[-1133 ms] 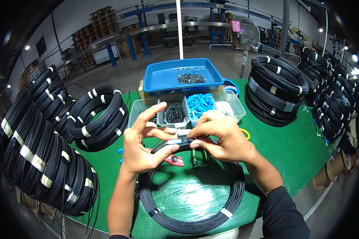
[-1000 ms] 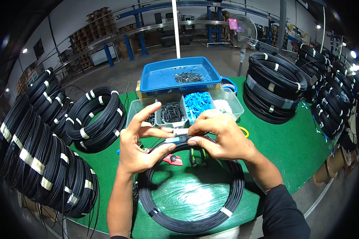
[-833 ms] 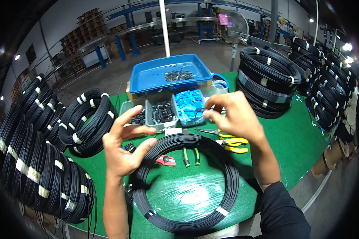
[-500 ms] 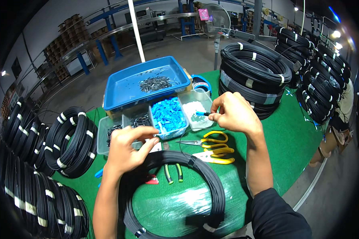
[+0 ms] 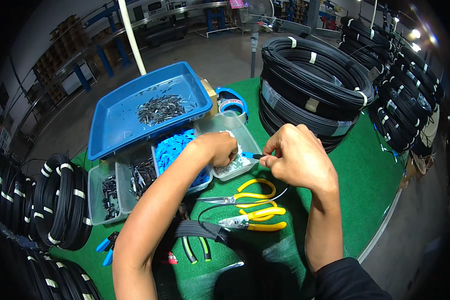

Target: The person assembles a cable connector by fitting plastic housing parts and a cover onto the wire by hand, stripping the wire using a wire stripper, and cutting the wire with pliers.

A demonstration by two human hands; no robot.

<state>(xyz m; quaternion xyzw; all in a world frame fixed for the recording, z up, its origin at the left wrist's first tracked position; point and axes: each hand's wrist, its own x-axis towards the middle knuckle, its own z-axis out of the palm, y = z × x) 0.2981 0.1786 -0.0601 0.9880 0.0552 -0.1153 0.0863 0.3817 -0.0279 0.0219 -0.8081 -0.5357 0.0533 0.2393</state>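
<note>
My right hand [image 5: 301, 159] pinches the end of a thin black cable tipped with a blue connector [image 5: 247, 155], held over the right edge of a clear bin [image 5: 252, 142]. That bin holds small white parts [image 5: 241, 162]. My left hand [image 5: 219, 149] reaches into it with fingers curled and closed among the white parts; its fingertips are partly hidden, so what they grip cannot be made out. Below the hands lies a coil of black cable [image 5: 197, 229], partly covered by my left arm. A thin loose cable [image 5: 220, 205] arcs across the tools.
Yellow-handled scissors [image 5: 255, 195] and yellow-handled pliers [image 5: 267, 227] lie below the bins. Green-and-black handles [image 5: 204, 249] and a blue-handled tool [image 5: 107, 250] rest nearby. Beside the white parts are blue parts [image 5: 171, 146] and black parts [image 5: 142, 175]. A blue tray [image 5: 120, 135] stands behind; cable stacks [image 5: 305, 100] flank the table.
My left hand has moved right and forward, from above the coil into the bin of white parts. The right hand still holds the cable end. The view has shifted.
</note>
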